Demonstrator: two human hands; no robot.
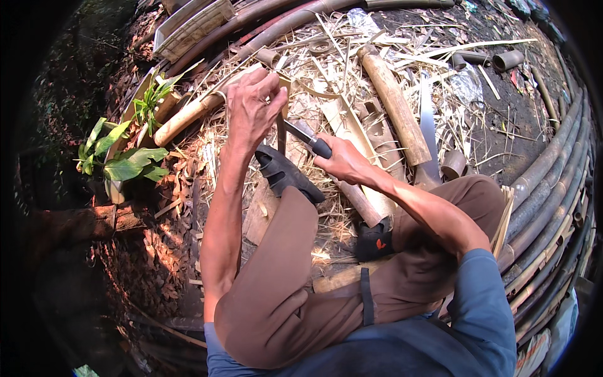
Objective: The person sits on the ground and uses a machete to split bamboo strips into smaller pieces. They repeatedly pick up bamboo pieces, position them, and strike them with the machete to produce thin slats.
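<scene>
My left hand (252,108) grips the top of a thin upright bamboo strip (282,129) that stands on the ground between my knees. My right hand (342,158) is closed around the dark handle of a knife (306,139), whose blade points up and left against the strip just under my left hand. A split bamboo piece (348,129) lies just beyond the hands. My knees in brown trousers and black sandals (286,174) frame the work spot.
A thick bamboo pole (394,103) and a saw blade (429,125) lie on straw and shavings to the right. Short bamboo rings (507,60) sit at the far right. Long bamboo poles (546,182) curve along the right side. A leafy plant (122,160) grows at left.
</scene>
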